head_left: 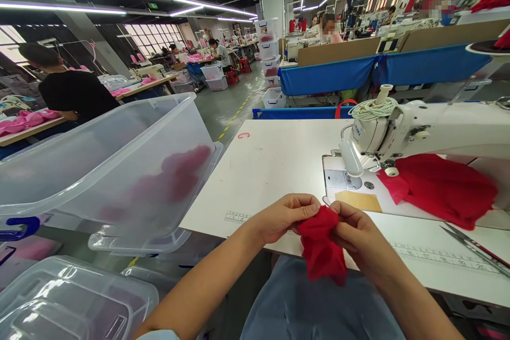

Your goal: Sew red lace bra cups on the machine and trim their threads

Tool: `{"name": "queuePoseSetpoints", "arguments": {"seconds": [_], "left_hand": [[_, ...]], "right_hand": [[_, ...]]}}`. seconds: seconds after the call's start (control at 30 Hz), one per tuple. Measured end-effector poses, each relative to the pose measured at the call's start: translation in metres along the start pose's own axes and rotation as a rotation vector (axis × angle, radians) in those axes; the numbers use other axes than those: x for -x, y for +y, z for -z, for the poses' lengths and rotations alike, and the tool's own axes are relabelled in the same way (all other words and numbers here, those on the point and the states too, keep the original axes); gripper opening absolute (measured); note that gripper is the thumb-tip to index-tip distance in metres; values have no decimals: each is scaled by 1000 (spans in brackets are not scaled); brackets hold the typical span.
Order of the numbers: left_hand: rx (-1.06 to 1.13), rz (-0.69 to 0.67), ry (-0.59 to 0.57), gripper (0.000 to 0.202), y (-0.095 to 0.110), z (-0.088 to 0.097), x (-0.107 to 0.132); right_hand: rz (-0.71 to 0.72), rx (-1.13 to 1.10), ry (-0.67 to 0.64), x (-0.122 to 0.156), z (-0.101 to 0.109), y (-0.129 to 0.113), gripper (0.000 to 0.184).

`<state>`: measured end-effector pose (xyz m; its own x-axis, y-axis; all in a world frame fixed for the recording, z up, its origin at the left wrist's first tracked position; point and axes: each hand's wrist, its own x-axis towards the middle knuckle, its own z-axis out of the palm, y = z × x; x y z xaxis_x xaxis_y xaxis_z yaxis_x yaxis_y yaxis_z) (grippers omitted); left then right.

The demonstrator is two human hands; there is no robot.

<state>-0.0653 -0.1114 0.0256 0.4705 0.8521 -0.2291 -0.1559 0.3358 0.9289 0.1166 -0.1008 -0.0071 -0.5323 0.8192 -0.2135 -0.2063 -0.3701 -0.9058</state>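
Note:
A piece of red fabric (324, 247) hangs between my two hands at the table's front edge, its lower end draping over my lap. My left hand (289, 215) pinches its upper left edge. On the other side, my right hand (354, 226) grips the upper right edge with thumb and fingers. Just beyond my right hand stands a white sewing machine (430, 127), its needle area over a metal plate (342, 179). More red cloth (446, 186) lies bunched under the machine's arm. A pair of scissors or shears (474, 247) rests at the right.
The white table (274, 154) has printed ruler marks along its front. Left of it, a large translucent bin (159, 154) contains reddish cloth, with a lidded clear box (75, 297) below. A person in black (75, 85) sits far left. Stacked bins (270, 48) stand along the aisle.

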Motion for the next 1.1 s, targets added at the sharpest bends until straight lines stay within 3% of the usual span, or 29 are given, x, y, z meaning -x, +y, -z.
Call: {"name": "queuePoseSetpoints", "arguments": {"seconds": [0.13, 0.33, 0.43, 0.57, 0.8, 0.97, 1.1], "left_hand": [[-42, 2, -45, 48, 5, 1, 1], [-100, -11, -125, 43, 3, 0, -1], [-111, -9, -147, 45, 3, 1, -1], [-75, 7, -116, 50, 5, 6, -2], [-32, 83, -67, 49, 6, 9, -5], [-22, 96, -73, 49, 6, 7, -6], [-11, 85, 6, 53, 8, 6, -8]], "right_hand": [[-115, -191, -122, 4, 8, -3, 35], [-192, -2, -140, 5, 10, -8, 52], [-186, 30, -132, 5, 10, -10, 47], [-72, -12, -45, 5, 8, -8, 42], [-9, -108, -74, 6, 12, 4, 42], [-114, 77, -122, 9, 9, -1, 46], [-75, 151, 5, 13, -3, -9, 34]]}}
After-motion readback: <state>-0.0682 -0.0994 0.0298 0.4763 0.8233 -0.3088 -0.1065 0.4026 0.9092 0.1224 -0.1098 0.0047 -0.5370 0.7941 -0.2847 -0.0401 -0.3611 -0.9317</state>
